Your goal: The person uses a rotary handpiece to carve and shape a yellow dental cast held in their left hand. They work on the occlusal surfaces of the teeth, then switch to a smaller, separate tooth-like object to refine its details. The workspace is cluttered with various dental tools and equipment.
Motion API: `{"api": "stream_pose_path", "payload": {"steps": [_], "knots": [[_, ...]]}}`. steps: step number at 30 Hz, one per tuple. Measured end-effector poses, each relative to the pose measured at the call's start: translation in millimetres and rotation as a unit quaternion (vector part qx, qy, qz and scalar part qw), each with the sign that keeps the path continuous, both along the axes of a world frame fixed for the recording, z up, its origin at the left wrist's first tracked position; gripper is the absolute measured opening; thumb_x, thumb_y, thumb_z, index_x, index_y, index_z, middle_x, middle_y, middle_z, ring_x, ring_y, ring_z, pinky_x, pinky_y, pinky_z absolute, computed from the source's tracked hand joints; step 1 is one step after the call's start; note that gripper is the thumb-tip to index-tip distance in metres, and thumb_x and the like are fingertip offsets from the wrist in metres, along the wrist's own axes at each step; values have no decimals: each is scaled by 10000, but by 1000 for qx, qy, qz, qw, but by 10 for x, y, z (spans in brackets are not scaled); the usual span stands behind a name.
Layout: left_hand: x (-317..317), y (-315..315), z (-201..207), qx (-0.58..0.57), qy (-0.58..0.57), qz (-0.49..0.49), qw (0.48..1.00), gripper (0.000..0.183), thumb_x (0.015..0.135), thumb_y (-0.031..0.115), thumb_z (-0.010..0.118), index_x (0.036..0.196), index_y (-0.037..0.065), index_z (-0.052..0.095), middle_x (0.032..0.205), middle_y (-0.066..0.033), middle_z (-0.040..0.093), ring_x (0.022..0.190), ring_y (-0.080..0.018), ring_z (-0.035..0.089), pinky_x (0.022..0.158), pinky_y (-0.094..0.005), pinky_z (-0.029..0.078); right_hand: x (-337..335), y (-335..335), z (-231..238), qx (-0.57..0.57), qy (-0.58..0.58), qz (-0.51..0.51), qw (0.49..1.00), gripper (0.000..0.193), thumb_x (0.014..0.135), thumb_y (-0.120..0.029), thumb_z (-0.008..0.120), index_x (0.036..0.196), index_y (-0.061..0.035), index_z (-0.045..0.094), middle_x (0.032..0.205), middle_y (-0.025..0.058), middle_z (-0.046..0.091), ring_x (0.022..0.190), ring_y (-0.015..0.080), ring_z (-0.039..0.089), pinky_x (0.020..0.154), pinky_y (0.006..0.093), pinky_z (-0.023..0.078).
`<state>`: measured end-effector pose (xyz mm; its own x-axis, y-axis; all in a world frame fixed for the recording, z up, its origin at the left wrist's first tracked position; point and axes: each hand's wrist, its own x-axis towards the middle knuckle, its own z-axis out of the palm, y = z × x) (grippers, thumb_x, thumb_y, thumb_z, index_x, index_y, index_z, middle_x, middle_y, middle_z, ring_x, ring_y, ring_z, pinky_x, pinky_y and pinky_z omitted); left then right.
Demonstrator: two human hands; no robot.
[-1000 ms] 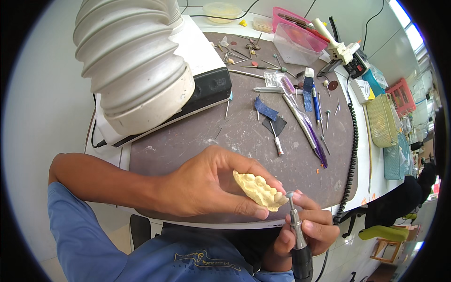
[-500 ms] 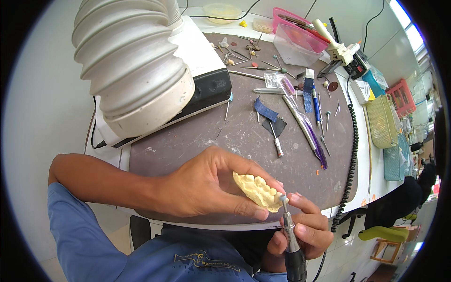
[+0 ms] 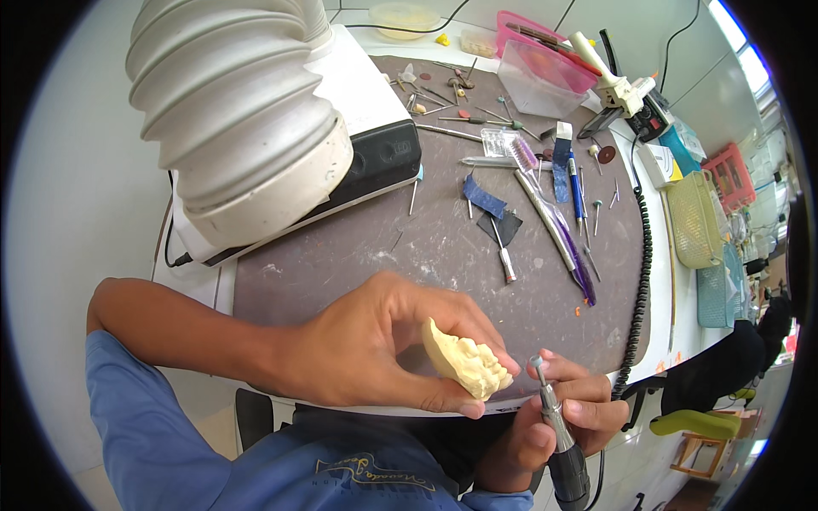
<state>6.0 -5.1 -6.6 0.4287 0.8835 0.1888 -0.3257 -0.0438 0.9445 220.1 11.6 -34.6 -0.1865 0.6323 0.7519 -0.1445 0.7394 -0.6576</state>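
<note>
The left hand point(image 3: 366, 345) is pinching one pale yellow dental cast point(image 3: 464, 362) between thumb and fingers, above the near edge of the table point(image 3: 358, 247). The right hand point(image 3: 554, 417) is gripping one rotary handpiece point(image 3: 558, 434), its tip just beside the cast, possibly not touching. On the brown mat are lying one purple toothbrush point(image 3: 554, 217), one blue pen point(image 3: 576, 183) and two dark blue strips point(image 3: 484, 198). One corrugated extraction hose point(image 3: 239, 111) is hanging over the table's left.
</note>
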Motion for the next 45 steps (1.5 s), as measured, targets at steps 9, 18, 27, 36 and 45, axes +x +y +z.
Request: {"api": "stream_pose_path", "payload": {"steps": [9,18,27,36,45], "knots": [[4,0,13,4,14,7,1000,354,706,-39,767,1042,16,672,1033,-99,640,990,-156,581,828,-269,463,-59,-74,23,-29,-13,-29,999,395,770,-360,732,923,-105,472,692,35,501,743,239,632,817,420,525],[4,-8,18,-12,5,5,1000,353,716,-53,753,1052,6,664,1042,-110,630,993,-161,581,832,-272,466,-71,-99,21,-27,-20,-29,999,409,769,-376,750,914,-118,468,682,30,501,748,231,633,849,423,502],[12,-19,17,-39,-5,1,999,361,728,-76,732,1071,-3,646,1066,-112,613,998,-152,579,830,-270,469,-49,-93,39,-33,-36,-31,998,400,761,-348,751,929,-111,476,694,39,533,774,249,643,857,439,495],[9,-1,4,-70,-19,6,997,337,735,-64,733,1056,-6,648,1061,-117,633,1029,-171,586,879,-298,464,26,10,-8,20,-14,3,1000,382,719,-154,770,996,-80,519,720,64,615,855,306,680,803,433,543],[5,-5,16,-68,-2,13,998,332,723,-47,749,1038,7,660,1078,-126,646,1063,-195,590,926,-320,461,2,7,1,29,-54,-6,998,413,720,-172,778,1021,-82,509,730,60,618,873,314,677,806,426,546]]}}
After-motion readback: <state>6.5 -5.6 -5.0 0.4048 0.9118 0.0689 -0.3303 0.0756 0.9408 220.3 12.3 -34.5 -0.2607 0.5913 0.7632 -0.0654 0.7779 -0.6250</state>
